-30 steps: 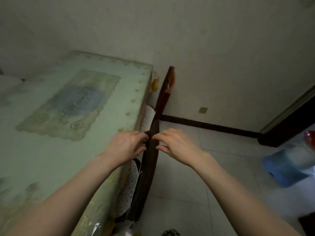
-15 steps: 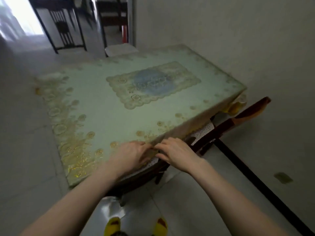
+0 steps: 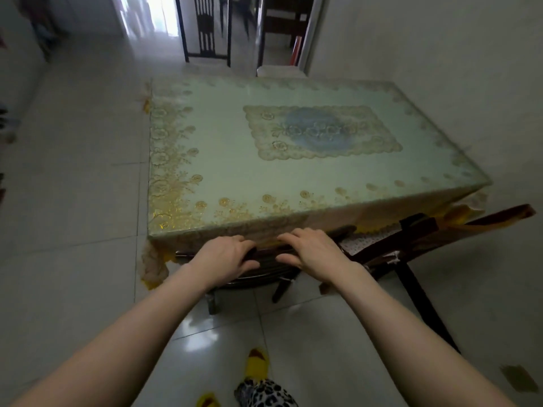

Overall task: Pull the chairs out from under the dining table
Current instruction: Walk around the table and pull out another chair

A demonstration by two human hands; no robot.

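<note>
Both hands closed on chair top rail, frame centre: left hand (image 3: 227, 255), right hand (image 3: 311, 249), fingers curled over it. Chair (image 3: 264, 262) tucked under table (image 3: 235, 171) near edge. Second chair (image 3: 417, 230) at right, also tucked.

no legible text anywhere

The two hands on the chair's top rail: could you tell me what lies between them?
Head view: only a bare stretch of dark top rail lies between the left hand and right hand.

Floor (image 3: 73, 215) left of table (image 3: 235, 160) open; second chair (image 3: 417, 230) crowds right.
</note>
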